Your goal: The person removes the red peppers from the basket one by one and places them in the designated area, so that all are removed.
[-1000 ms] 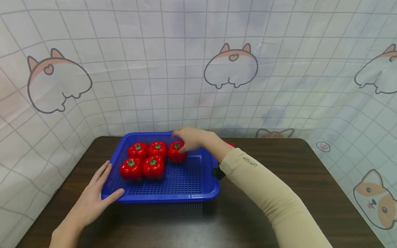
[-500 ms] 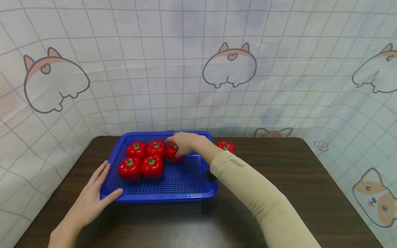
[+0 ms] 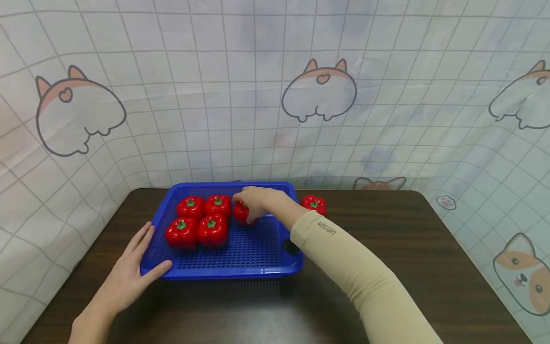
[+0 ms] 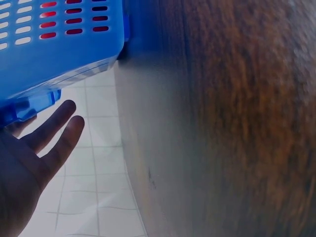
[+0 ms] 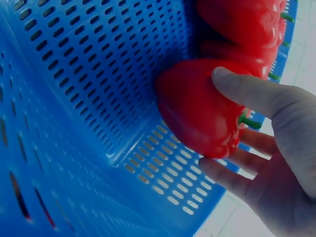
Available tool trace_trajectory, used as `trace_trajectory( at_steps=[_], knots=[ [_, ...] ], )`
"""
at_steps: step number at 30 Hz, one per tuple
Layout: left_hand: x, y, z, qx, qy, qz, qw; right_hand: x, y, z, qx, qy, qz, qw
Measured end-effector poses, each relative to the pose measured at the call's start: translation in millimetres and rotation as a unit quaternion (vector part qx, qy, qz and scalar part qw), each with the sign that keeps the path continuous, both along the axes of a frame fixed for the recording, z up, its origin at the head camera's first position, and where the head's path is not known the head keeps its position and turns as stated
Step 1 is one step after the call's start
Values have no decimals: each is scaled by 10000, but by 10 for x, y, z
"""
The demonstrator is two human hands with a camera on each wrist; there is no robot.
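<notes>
A blue perforated plastic basket (image 3: pixel 258 273) stands on the table, with several red bell peppers (image 3: pixel 212 231) grouped in its left half. My right hand (image 3: pixel 256 200) reaches in over its back side and grips another red bell pepper (image 5: pixel 192 106), beside that group. In the right wrist view the thumb lies on this pepper, and the other fingers come round near its green stem. My left hand (image 3: pixel 126 277) rests at the basket's left rim, fingers fairly straight and spread, thumb at the front left corner. The left wrist view shows these fingers (image 4: pixel 66 140) beside the basket's outer wall.
One more red bell pepper (image 3: pixel 313 204) lies on the dark wooden table (image 3: pixel 386 239), just right of the basket, partly behind the right forearm. A white gridded cloth (image 3: pixel 240 105) with cartoon dogs rises behind the table and along both sides.
My right hand has shifted slightly lower at the pepper, and its forearm has moved left, uncovering more of the pepper outside the basket. The left hand stays at the rim.
</notes>
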State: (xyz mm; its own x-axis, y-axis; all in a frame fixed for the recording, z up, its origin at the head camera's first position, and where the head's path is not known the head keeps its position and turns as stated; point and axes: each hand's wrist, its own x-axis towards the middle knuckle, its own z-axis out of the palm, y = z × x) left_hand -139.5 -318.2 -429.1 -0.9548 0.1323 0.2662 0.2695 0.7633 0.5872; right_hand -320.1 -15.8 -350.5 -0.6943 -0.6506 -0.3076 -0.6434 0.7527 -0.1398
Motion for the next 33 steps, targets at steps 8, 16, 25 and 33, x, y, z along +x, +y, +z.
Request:
trace_trajectory(
  at_steps=[8, 16, 25, 33],
  knots=[
    [-2, 8, 3, 9, 46, -13, 10000, -14, 74, 61, -141, -56, 238, 9996],
    [-6, 3, -13, -4, 58, -18, 10000, -26, 218, 163, -313, -134, 418, 9985],
    [-1, 4, -1, 11, 29, -4, 10000, -80, 392, 263, -433, -197, 528, 9975],
    [-1, 16, -9, 21, 69, -1, 10000, -87, 573, 355, -527, -185, 524, 9971]
  ],
)
